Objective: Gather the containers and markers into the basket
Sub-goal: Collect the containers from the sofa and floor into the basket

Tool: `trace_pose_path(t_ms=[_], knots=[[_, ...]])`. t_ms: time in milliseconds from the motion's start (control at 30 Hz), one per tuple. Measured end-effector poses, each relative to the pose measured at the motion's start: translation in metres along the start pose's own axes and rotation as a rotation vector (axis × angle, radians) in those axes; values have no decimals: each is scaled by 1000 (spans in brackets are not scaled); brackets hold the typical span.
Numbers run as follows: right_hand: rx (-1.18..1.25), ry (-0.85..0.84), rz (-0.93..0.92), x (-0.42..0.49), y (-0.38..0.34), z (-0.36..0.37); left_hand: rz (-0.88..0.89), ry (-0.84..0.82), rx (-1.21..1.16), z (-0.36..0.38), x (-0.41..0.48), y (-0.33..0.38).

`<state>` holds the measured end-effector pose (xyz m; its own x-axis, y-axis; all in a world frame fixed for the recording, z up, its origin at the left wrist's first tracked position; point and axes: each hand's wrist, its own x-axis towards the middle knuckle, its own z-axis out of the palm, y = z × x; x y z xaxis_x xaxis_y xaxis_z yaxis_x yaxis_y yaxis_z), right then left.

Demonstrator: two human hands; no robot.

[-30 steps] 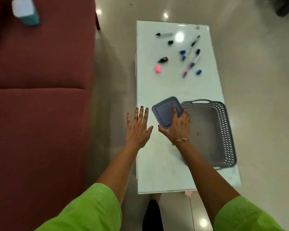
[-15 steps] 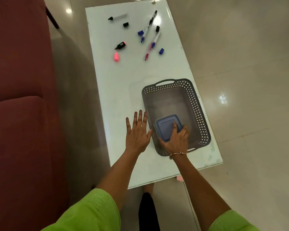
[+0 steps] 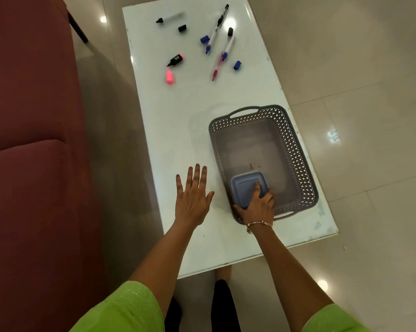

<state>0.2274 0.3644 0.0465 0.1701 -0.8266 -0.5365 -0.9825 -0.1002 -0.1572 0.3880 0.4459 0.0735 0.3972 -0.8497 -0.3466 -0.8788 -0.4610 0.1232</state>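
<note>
A glossy white bench stretches ahead of and beneath the left hand. Left of that hand stands a maroon sofa. Right of the right hand, pale floor tiles shine with what seem ceiling-light reflections.

Container: our right hand covers its near corner; we cannot tell whether it touches the basket floor.
Basket near rim: partly hidden behind that hand.
Highlighter label: too small for us to read.
Sofa: cut off at the left edge.
</note>
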Motion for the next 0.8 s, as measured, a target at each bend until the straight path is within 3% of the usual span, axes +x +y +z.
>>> trace_pose_path(t_ms=[133,367,800], knots=[[-82,10,-15,-3,-6,-11,-24,-17,-6,-4,-6,-10],[-75,195,-203,-15,-66,-30,-60,28,-59,-35,-13,-54],[-91,118,-556,-76,-360,7,-296,124,-79,-112,-51,-318]])
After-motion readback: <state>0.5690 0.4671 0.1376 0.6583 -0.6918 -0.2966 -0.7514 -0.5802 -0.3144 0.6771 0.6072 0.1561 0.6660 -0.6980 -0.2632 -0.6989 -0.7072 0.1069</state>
